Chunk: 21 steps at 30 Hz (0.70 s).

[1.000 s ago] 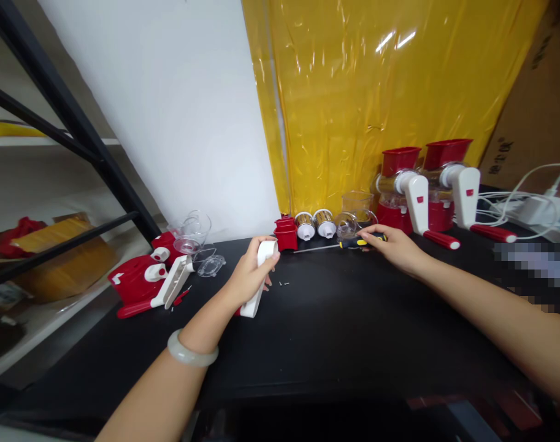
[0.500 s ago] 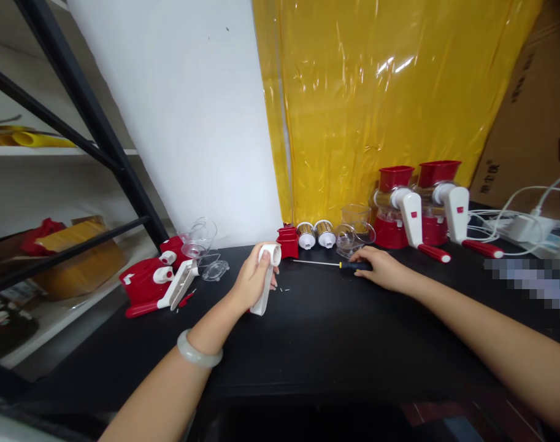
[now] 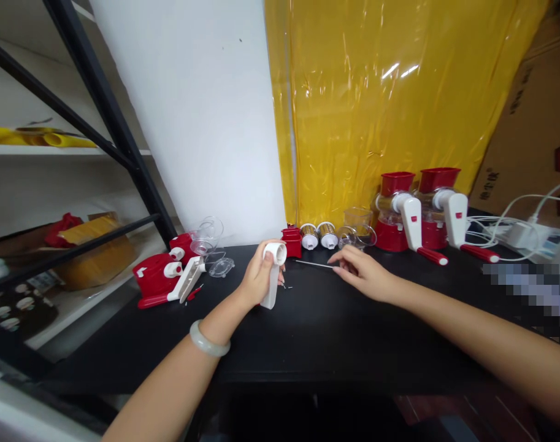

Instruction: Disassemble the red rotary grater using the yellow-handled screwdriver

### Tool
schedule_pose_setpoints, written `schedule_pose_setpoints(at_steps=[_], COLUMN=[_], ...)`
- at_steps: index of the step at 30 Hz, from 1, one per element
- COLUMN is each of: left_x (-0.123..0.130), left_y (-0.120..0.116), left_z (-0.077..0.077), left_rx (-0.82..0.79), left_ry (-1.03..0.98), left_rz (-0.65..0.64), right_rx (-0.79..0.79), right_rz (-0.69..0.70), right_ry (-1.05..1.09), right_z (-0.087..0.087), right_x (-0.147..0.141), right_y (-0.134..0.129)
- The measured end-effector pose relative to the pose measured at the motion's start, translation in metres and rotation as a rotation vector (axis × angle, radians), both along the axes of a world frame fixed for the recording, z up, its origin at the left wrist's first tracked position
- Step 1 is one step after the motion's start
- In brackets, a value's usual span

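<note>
My left hand is closed around a white crank arm, its round hollow socket end up and its long flat part pointing down. My right hand hovers low above the table, thumb and fingers apart, right over the handle end of a screwdriver. Only the thin metal shaft of the screwdriver shows; its handle is hidden behind the hand. Small screws lie just right of the crank arm. Behind them stands a small red part.
Left on the black table lie a red grater base with a white crank and clear plastic parts. Two grater drums and a clear housing stand at the back. Assembled red-and-white graters and white cables are at right.
My right hand has moved left off the screwdriver's handle, and its fingers have come apart. The left hand still holds the crank arm, now slightly further right in view. The view itself has shifted a little.
</note>
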<state>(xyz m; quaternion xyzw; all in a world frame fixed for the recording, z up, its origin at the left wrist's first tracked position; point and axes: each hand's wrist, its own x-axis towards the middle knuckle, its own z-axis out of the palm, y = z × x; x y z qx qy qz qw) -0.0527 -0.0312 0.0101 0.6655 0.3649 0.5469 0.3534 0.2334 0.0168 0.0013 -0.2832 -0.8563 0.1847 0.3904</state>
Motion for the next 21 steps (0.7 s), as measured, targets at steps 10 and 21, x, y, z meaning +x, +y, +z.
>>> schedule_pose_setpoints(at_steps=[10,21], left_x=[0.006,0.0], left_y=[-0.01,-0.01], left_z=[0.0,-0.002], left_rx=[0.384,0.461], left_ry=[0.249,0.464], left_rz=[0.195,0.343], right_rx=[-0.463,-0.459], right_rz=[0.278,0.16], right_ry=[0.377,0.451], right_z=[0.015,0.001], right_x=[-0.117,-0.132], right_y=[-0.024,-0.031])
